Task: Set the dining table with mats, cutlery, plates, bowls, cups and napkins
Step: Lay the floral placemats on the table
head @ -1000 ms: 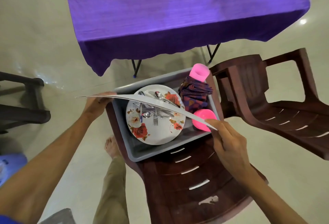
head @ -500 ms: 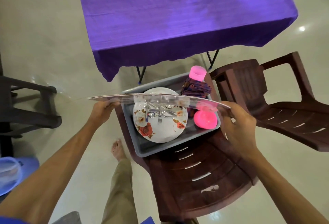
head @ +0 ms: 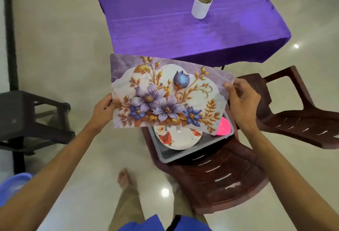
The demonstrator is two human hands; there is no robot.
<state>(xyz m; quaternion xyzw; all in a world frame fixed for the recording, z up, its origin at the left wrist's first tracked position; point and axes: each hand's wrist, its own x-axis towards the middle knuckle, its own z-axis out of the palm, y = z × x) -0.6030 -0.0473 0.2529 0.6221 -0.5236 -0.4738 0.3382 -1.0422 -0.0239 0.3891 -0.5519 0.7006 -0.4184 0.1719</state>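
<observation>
Purple tabletop (head: pixel 183 29) beyond mat (head: pixel 165 93) | left hand (head: pixel 102 109), right hand (head: pixel 242 100) pinch mat's ends | risk: thin mat sags, clips potted plant (head: pixel 200 7)

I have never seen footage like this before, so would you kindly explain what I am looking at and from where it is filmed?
There is no machine here: a person wears a wide-angle camera on the head, looking forward and down at their own arms. The left hand and the right hand each grip one short edge of a flowered placemat, held in the air. Beneath it, a grey tub sits on a brown plastic chair and holds a flowered plate and something pink. Ahead stands the table under a purple cloth, bearing only a small white plant pot.
</observation>
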